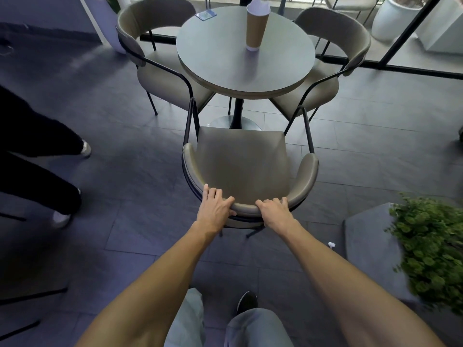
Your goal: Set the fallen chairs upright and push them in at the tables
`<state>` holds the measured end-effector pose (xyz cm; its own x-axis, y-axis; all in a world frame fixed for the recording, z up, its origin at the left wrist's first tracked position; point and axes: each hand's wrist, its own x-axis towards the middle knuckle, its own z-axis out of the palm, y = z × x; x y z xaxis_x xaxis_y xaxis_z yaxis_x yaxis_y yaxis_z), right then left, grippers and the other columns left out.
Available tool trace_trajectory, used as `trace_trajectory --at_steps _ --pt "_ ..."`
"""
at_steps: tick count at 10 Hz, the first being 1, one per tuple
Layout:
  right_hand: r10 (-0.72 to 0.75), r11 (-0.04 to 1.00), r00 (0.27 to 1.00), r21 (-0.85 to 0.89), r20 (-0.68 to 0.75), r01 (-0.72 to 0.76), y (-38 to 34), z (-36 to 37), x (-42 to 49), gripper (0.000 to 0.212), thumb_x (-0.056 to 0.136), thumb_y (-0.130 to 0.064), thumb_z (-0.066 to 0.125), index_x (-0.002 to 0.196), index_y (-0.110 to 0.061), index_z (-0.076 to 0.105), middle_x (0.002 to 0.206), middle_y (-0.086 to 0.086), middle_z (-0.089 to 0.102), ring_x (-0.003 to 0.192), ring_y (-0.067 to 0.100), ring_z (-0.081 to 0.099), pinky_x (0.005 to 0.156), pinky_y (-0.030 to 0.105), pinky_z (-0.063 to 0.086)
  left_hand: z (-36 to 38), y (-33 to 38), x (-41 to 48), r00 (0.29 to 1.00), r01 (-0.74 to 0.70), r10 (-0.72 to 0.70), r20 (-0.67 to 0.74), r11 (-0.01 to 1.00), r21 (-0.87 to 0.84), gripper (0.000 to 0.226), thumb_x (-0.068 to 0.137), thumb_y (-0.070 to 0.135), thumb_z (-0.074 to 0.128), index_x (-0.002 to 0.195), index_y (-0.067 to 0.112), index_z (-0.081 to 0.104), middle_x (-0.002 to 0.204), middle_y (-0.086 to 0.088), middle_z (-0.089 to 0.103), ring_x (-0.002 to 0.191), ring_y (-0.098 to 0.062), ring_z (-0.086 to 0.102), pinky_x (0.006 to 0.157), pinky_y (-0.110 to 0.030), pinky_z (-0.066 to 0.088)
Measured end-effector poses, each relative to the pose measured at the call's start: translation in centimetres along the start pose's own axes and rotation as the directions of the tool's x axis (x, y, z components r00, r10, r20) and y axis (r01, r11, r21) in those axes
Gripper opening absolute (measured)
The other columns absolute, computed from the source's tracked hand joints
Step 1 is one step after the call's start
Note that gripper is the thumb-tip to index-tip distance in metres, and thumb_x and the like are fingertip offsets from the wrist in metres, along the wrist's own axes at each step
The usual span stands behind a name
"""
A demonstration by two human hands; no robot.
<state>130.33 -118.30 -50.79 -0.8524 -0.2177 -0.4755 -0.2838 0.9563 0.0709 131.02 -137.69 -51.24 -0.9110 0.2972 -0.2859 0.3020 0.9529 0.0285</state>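
An olive padded chair [244, 162] with a black metal frame stands upright right in front of me, its seat facing a round grey table [218, 68]. The seat's front edge is just short of the table's rim. My left hand [216, 207] and my right hand [275, 212] both grip the top of its curved backrest, side by side. Two matching chairs stand upright at the table, one on the left [155, 61] and one on the right [330, 53], their seats partly under the tabletop.
A brown paper cup [256, 28] with a white napkin and a small clear stand [206, 15] sit on the table. Another person's dark-trousered legs [32, 151] stand at the left. A green shrub [436, 249] in a grey planter is at the right. A glass wall runs behind the table.
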Motion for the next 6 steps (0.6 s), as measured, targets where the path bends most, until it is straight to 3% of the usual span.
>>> trace_trajectory --at_steps 3,4,5,6 --pt "-0.037 0.995 0.997 0.096 0.072 0.03 0.5 -1.5 -0.5 0.043 0.087 -0.014 0.055 0.129 -0.019 0.047 0.125 0.007 0.059 0.121 0.034 0.05 0.111 0.058 0.026 -0.8 -0.3 -0.3 0.999 -0.026 0.025 0.044 0.999 0.02 0.045 0.101 0.053 0.037 0.132 0.024 0.051 0.129 -0.01 0.054 0.128 -0.031 0.041 0.119 -0.051 0.013" --pt "-0.019 0.987 0.995 0.163 0.102 0.002 0.9 -3.0 -0.6 0.047 0.089 -0.02 0.055 0.134 -0.021 0.045 0.131 0.006 0.056 0.124 0.034 0.048 0.109 0.056 0.029 -2.2 -0.4 -0.5 0.998 -0.031 0.034 0.059 0.999 -0.04 0.046 0.102 0.053 0.032 0.128 0.023 0.056 0.124 -0.011 0.056 0.122 -0.032 0.046 0.113 -0.046 0.026" --pt "0.03 0.927 0.997 0.372 0.069 -0.053 1.6 -5.6 -0.7 0.044 0.093 -0.03 0.053 0.137 -0.026 0.048 0.136 0.004 0.056 0.128 0.03 0.049 0.108 0.05 0.034 -5.0 -0.8 -1.1 0.991 -0.009 0.026 0.134 0.992 -0.127 0.045 0.102 0.051 0.035 0.128 0.021 0.057 0.118 -0.01 0.056 0.114 -0.031 0.049 0.098 -0.042 0.041" --pt "0.088 0.74 0.988 0.672 -0.127 0.02 2.2 -9.7 -0.7 0.033 0.096 -0.036 0.055 0.125 -0.022 0.061 0.123 0.001 0.066 0.114 0.022 0.06 0.1 0.039 0.046 -9.0 -1.0 -0.9 0.996 0.055 -0.033 0.077 0.955 -0.293 0.044 0.102 0.051 0.039 0.121 0.018 0.061 0.114 -0.01 0.058 0.107 -0.03 0.054 0.088 -0.043 0.046"
